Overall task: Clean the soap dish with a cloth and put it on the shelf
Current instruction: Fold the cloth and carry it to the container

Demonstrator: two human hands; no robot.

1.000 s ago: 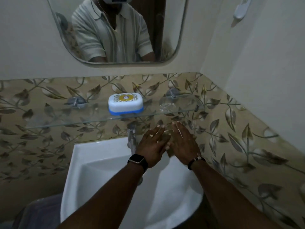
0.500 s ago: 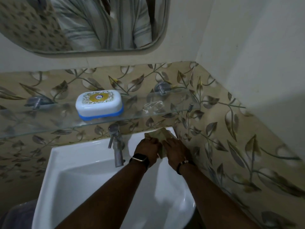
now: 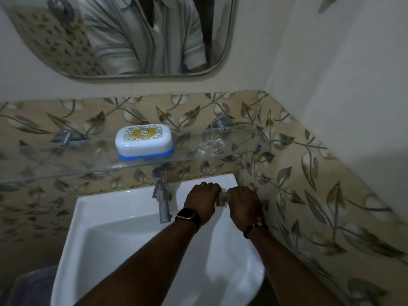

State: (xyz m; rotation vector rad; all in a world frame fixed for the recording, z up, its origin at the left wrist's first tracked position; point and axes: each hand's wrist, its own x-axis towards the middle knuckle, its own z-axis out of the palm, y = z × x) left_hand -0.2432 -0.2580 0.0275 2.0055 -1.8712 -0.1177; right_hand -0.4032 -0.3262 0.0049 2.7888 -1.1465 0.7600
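A white soap dish (image 3: 144, 141) with a blue base and a yellow patterned lid stands on the glass shelf (image 3: 66, 168) above the sink. Over the sink's back right corner my left hand (image 3: 202, 200) and my right hand (image 3: 242, 203) are both closed around a small beige cloth (image 3: 222, 198). Only a short bunched piece of the cloth shows between the two fists. Both hands are below the shelf and to the right of the soap dish, apart from it.
A white sink (image 3: 106, 239) with a steel tap (image 3: 162, 195) sits under the shelf. A crumpled clear plastic wrapper (image 3: 210, 146) lies on the shelf's right part. A mirror (image 3: 132, 36) hangs above. The tiled wall (image 3: 309, 184) is close on the right. A dark bin (image 3: 28, 288) stands at lower left.
My hands went from flat and spread on the cloth to fists bunching it over the sink corner. The camera tilted down and moved nearer. The soap dish has stayed on the shelf.
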